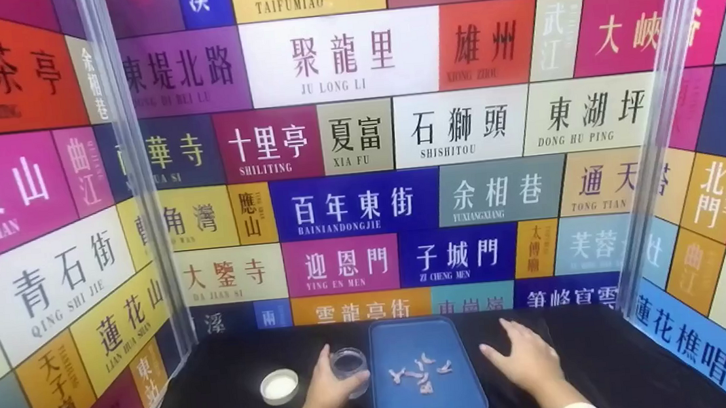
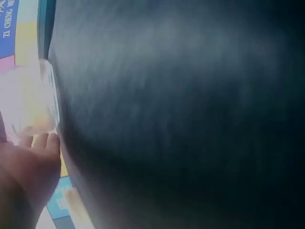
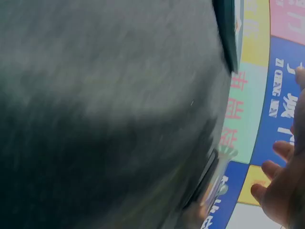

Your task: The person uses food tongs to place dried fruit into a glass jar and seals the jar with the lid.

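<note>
The left hand [image 1: 328, 392] is curled round a clear jar [image 1: 349, 363], thumb on the near side and fingers on the far side. The jar's round top faces up, and it stands just beside the left edge of the blue tray [image 1: 430, 404]; whether its base meets the cloth is hard to make out from this angle. The right hand [image 1: 529, 357] is spread, thumb apart from the fingers, to the right of the tray, near its edge and holding nothing. Between the hands, several pale, twisted scraps [image 1: 424, 384] lie loosely grouped around the middle of the tray, some touching one another. Left of the left hand, a round white lid [image 1: 280, 387] lies flat, apart from the jar. Tray and lid rest on black cloth [image 1: 234, 379]. Beyond it rises a wall [image 1: 339, 232] of coloured panels bearing Chinese characters and romanised names.
</note>
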A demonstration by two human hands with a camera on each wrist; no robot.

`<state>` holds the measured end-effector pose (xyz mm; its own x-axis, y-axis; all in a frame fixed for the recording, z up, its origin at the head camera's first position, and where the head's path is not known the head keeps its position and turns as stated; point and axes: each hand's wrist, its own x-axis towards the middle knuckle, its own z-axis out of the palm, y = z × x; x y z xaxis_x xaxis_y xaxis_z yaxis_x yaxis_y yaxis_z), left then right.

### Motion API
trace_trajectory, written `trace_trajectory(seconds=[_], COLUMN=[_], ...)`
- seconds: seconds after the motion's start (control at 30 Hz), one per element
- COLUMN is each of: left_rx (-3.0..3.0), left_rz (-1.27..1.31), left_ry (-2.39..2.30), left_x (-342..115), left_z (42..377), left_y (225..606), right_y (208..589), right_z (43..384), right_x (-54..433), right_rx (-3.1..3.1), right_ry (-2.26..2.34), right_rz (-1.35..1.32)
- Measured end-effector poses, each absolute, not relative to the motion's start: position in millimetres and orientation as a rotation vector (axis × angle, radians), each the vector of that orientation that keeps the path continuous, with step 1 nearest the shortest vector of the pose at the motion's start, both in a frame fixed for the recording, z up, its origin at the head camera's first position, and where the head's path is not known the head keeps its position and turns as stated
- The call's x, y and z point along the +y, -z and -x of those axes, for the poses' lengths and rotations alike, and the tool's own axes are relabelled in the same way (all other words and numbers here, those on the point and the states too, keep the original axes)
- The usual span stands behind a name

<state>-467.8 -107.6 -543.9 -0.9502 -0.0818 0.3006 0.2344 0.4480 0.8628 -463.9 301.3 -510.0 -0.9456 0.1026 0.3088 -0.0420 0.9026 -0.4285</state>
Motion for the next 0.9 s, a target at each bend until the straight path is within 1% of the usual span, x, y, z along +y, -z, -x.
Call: trace_trajectory(seconds=[0.13,0.37,0.7,0.9], left_rx=[-2.366,-2.311,-2.276,-2.290], left_rz=[0.125,0.108,0.121,0.120], left_ry=[1.591,1.691,1.701,1.682], left_x=[-106.1,-104.7,-105.7,-105.2], left_z=[469.7,469.7,466.3,467.8], left_y=[551.8,554.9,557.7,559.1], right_y=[516.9,521.9,531.0,537.1], right_z=[463.5,460.0,460.0,458.1], right_x=[317.8,340.6,355.5,361.8], right_rx=[-2.730,-2.755,-2.808,-2.825], right_ry=[-0.625,-0.676,-0.806,-0.841], right_rz=[0.090,0.224,0.365,0.387])
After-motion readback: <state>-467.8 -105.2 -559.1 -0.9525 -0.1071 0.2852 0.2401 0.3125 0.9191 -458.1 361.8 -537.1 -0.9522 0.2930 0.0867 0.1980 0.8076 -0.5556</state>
